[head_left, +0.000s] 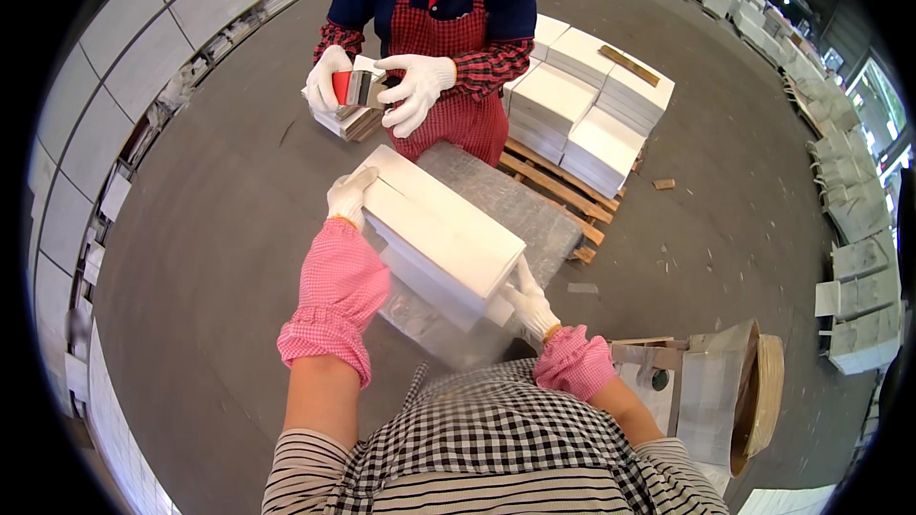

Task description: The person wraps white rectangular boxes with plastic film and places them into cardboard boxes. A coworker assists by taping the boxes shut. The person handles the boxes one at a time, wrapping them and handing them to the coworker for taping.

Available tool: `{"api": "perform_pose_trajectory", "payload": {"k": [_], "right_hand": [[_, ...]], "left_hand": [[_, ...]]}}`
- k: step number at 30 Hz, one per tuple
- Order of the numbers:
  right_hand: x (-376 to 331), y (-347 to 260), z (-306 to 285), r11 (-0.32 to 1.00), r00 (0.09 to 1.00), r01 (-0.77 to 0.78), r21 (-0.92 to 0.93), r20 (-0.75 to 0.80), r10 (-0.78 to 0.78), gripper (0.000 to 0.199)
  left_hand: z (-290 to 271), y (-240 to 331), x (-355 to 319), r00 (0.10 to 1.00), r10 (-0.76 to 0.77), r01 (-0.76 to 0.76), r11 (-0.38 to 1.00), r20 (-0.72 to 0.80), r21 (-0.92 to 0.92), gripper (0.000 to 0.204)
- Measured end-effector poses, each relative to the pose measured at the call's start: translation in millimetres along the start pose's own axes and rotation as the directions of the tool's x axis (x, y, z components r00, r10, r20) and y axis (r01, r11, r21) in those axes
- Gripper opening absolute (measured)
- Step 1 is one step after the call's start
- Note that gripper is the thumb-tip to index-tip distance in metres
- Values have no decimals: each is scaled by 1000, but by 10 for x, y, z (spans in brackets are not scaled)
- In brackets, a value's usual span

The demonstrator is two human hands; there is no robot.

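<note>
A long white block (444,219), which looks like a stack of white boards or sheets, lies at a slant over the small grey work table. My left hand (351,195), in a white glove, grips its far left end with the fingers on the top edge. The gloved right hand (530,303) holds the near right end, its fingers partly hidden by the block. Clear plastic film (463,348) seems to hang blurred below the near side. Across the table, a co-worker's gloved hands hold a red and silver tape dispenser (353,88).
Behind the table (539,229), white stacks (582,86) stand on a wooden pallet (544,186). More white sheets (355,124) sit beside the co-worker. At my right are an open carton (716,391) and a brown roll (763,391). Large white stacks line the left side.
</note>
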State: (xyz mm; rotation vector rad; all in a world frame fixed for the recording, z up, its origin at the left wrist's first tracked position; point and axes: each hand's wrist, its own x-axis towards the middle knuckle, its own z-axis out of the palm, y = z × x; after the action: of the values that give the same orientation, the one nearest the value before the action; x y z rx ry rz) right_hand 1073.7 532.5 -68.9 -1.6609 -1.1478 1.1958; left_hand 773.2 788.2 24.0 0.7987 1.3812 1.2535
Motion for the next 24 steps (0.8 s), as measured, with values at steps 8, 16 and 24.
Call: {"api": "perform_pose_trajectory", "payload": {"k": [8, 16, 24], "right_hand": [[-102, -111, 78, 979, 997, -71, 190, -13, 75, 82], [-23, 174, 125, 988, 998, 16, 153, -60, -7, 77], [-59, 103, 138, 987, 999, 14, 161, -51, -6, 78]], "left_hand": [[-137, -43, 82, 1000, -5, 5, 1000, 22, 21, 55], [-52, 39, -9, 999, -51, 51, 999, -20, -9, 57], [24, 187, -179, 997, -79, 79, 997, -15, 10, 55]]}}
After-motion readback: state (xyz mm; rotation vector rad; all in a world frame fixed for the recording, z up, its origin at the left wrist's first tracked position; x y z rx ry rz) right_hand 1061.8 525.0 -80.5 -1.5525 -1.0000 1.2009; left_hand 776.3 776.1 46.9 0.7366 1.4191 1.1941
